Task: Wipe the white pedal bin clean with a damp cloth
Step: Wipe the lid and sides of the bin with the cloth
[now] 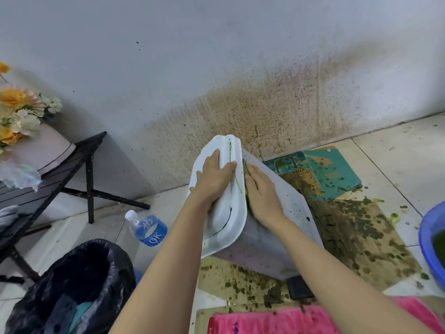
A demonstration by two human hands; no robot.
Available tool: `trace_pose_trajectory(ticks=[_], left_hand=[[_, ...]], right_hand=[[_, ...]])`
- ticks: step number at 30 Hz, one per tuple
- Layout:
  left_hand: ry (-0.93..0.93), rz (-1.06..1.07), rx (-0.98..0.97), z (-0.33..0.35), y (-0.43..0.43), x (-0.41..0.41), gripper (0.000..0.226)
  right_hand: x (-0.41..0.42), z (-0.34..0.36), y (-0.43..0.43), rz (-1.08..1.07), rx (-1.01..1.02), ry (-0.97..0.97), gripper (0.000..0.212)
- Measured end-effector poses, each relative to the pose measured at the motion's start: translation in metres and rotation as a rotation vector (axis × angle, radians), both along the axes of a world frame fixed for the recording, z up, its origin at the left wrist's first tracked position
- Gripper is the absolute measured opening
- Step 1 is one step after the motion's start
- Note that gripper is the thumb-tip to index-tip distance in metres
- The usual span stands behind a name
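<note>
The white pedal bin (284,213) leans tilted on the floor near the wall, its black pedal (299,286) toward me. Green streaks run along its white lid (227,220). My left hand (214,182) lies flat on the lid with straight fingers. My right hand (261,191) presses flat on the bin's side just beside the lid's edge, over a green-stained cloth (246,172) of which only a sliver shows under the fingers.
Stained cardboard (361,237) and teal booklets (330,174) cover the floor under the bin. A black bag-lined bin (72,290) and a water bottle (147,227) stand left; a black folding table (60,174) behind them. A blue basin (431,242) at the right edge; a pink cloth (277,321) near me.
</note>
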State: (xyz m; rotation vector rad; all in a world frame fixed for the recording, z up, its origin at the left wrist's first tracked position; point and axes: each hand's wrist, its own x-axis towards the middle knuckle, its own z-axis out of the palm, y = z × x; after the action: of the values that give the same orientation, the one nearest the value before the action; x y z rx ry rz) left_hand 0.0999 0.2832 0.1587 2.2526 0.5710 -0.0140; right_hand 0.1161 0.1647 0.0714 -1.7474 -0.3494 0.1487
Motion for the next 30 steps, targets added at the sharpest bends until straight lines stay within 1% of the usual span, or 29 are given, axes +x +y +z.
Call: trace_pose_trajectory(ticks=[2,4,7,9,12,14,17,23,27,30], left_hand=[[0.003,-0.001,0.004,0.001,-0.002,0.006,0.079],[0.004,-0.023,0.061,0.001,-0.005,0.013,0.079],[0.034,-0.030,0.206,0.000,-0.011,0.017,0.088],[0.023,-0.049,0.224,-0.001,-0.010,0.017,0.092],[-0.032,-0.085,0.249,-0.001,-0.004,0.014,0.089],[-0.031,-0.074,0.251,0.002,-0.001,0.013,0.087],[-0.005,-0.070,0.279,0.002,0.001,0.009,0.083],[-0.037,-0.052,0.241,-0.007,0.009,0.013,0.083],[-0.044,-0.029,0.215,-0.008,0.013,0.016,0.084],[-0.047,-0.021,0.173,-0.005,0.012,0.017,0.085]], right_hand=[[0.010,0.001,-0.001,0.002,0.029,0.018,0.048],[0.005,0.000,-0.004,-0.006,0.053,0.015,0.047],[-0.033,-0.014,-0.016,-0.051,0.096,-0.031,0.043],[-0.073,-0.028,-0.023,-0.100,0.129,-0.071,0.039],[-0.114,-0.044,-0.025,-0.143,0.067,-0.150,0.043],[-0.115,-0.044,-0.022,-0.137,0.013,-0.175,0.045],[-0.086,-0.030,-0.012,-0.104,-0.012,-0.156,0.044],[0.021,-0.006,0.028,-0.062,-0.035,-0.099,0.048],[0.079,-0.019,0.029,-0.019,-0.051,-0.101,0.048],[0.089,-0.036,0.017,-0.027,-0.067,-0.062,0.049]])
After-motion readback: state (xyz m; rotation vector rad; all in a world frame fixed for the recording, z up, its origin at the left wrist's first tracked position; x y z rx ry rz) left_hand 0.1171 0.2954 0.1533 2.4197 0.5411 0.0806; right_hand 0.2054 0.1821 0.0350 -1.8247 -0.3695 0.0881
